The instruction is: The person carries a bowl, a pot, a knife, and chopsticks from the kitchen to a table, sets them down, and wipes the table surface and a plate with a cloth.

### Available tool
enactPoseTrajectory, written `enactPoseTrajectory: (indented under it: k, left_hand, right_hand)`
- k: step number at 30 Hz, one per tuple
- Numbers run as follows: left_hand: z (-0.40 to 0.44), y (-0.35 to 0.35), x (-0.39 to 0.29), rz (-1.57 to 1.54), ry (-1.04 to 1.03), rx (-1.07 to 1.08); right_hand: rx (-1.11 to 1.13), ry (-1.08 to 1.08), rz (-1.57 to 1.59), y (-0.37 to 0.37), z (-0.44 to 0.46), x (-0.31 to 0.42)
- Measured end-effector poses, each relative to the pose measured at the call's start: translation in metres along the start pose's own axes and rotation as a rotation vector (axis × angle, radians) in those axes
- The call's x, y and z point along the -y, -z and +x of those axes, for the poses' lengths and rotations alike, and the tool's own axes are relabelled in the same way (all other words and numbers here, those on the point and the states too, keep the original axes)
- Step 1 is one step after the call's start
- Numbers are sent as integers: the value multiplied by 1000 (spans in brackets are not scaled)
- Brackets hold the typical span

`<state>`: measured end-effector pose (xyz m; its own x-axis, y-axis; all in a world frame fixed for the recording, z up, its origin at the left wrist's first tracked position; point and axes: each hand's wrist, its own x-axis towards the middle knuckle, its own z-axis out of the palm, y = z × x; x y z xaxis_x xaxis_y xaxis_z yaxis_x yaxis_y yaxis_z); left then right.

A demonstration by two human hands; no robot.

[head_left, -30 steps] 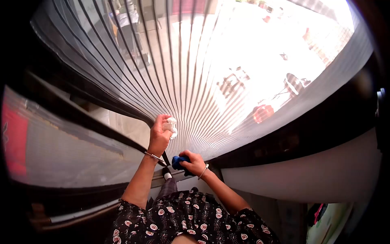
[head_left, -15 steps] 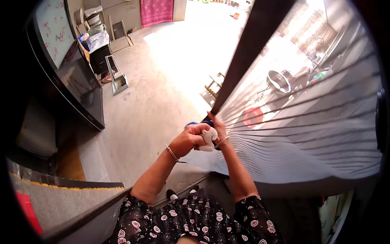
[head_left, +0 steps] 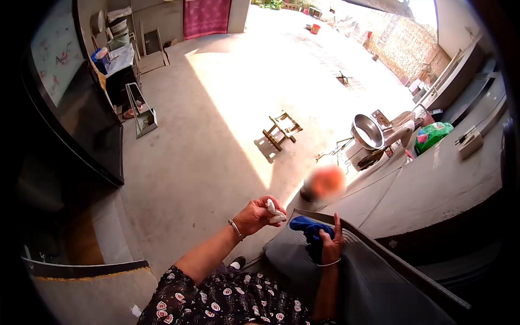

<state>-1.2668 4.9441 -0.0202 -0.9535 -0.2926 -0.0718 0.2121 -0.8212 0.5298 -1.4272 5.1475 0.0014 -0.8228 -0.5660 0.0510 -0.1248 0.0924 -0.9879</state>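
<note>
My left hand (head_left: 260,215) is closed on a crumpled white cloth (head_left: 275,212), held in front of my body over the concrete floor. To its right, my right hand (head_left: 331,245) grips a dark blue cloth (head_left: 311,230) between thumb and palm, with the index finger pointing up. Beneath and beside the right hand hangs a grey mesh curtain (head_left: 374,281) with a dark edge. The two hands are a short way apart.
A small wooden stool (head_left: 283,131) stands in the sunlit yard. Beyond the curtain are a metal basin (head_left: 368,131), a blurred red object (head_left: 325,183) and a green bag (head_left: 433,136). A metal dustpan (head_left: 145,121) is at left, near a dark door (head_left: 92,119).
The mesh curtain has moved from in front of me to the right, opening the view of the yard. My hands came together at the dark frame, then parted, each still holding its cloth.
</note>
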Motion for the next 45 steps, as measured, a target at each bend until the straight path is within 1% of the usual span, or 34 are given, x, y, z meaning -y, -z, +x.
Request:
enactPoseTrajectory:
  k: [1, 4, 6, 7, 9, 10, 15, 19, 22, 23, 25, 26, 28, 30, 32, 34, 36, 38, 39, 42, 43, 45]
  left_hand:
    - [7, 10, 7, -18, 17, -49]
    - [25, 33, 18, -57, 62, -182]
    - [32, 46, 23, -76, 92, -249]
    - [35, 48, 20, -105, 97, -309]
    - [36, 65, 22, -105, 100, -279]
    - [41, 73, 20, -105, 121, -296]
    - [73, 101, 3, -37, 210, -340]
    - [103, 86, -11, 78, 358, -323]
    - [137, 90, -11, 98, 405, -265]
    - [130, 81, -5, 116, 446, -231]
    - [146, 77, -10, 199, 488, -218]
    - [155, 76, -11, 236, 509, -211]
    - [170, 78, -10, 249, 539, -198]
    - [180, 56, -3, 258, 568, -192]
    - [198, 58, 5, 265, 562, -182]
    - [221, 56, 9, 281, 558, -192]
    - [242, 51, 16, 265, 576, -201]
    - [252, 38, 26, 237, 575, -174]
    - [265, 38, 29, 219, 604, -195]
    - [308, 36, 41, 208, 595, -162]
    - [327, 31, 42, 199, 594, -166]
    - [355, 30, 58, 201, 632, -166]
  right_hand:
    - [-23, -42, -104, 2, -2, 9]
    - [-56, 50, -183, 4, 3, 5]
    - [-86, -42, -48, 1, 2, 4]
    - [-77, -52, -82, -1, 3, 12]
    - [-81, -76, -155, 3, -5, 16]
    - [-88, -76, -182, 2, -7, 14]
    - [-207, -168, -121, -8, -8, 19]
    - [-287, -189, -111, -6, -15, 23]
    - [-341, -187, -156, -13, -13, 18]
    - [-347, -218, -166, -11, -33, 25]
    - [-359, -272, -180, -22, -37, 34]
    - [-363, -288, -111, -29, -40, 35]
    - [-340, -275, -216, -38, -46, 30]
    - [-325, -308, -150, -32, -60, 35]
    - [-334, -314, -207, -41, -63, 36]
    - [-342, -253, -280, -46, -62, 33]
    - [-358, -312, -234, -52, -60, 44]
    - [-352, -281, -341, -51, -73, 54]
    - [-376, -294, -350, -54, -77, 53]
    - [-410, -465, -265, -61, -77, 72]
    - [-452, -483, -280, -63, -68, 77]
    - [-537, -475, -278, -68, -80, 77]
